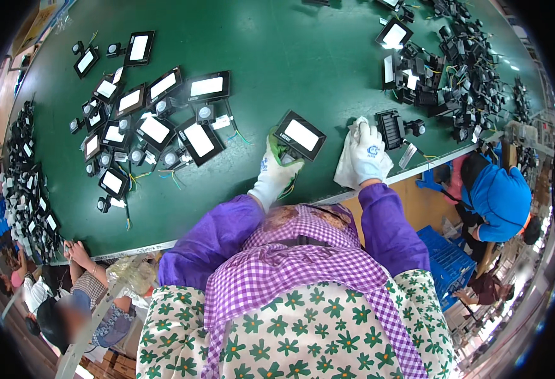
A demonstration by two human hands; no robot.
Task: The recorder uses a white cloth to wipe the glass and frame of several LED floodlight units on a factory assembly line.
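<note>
In a white glove with a green palm, my left hand (276, 165) grips a black floodlight (301, 134) with a white rectangular front, tilted up above the green table. My right hand (367, 155), also gloved, presses on a white cloth (346, 163) near the table's front edge, its fingers bunched over the fabric. Just right of that hand lies another floodlight (391, 129), its ribbed back up, with a round sensor (419, 128) and a white tag beside it.
Several floodlights (198, 140) with sensors, tags and loose wires lie spread on the left of the green table (277, 63). A dense heap of floodlights (473, 76) covers the far right, another pile (28, 183) the left edge. A person in blue (497, 199) sits at right; another person's hands (77, 252) show lower left.
</note>
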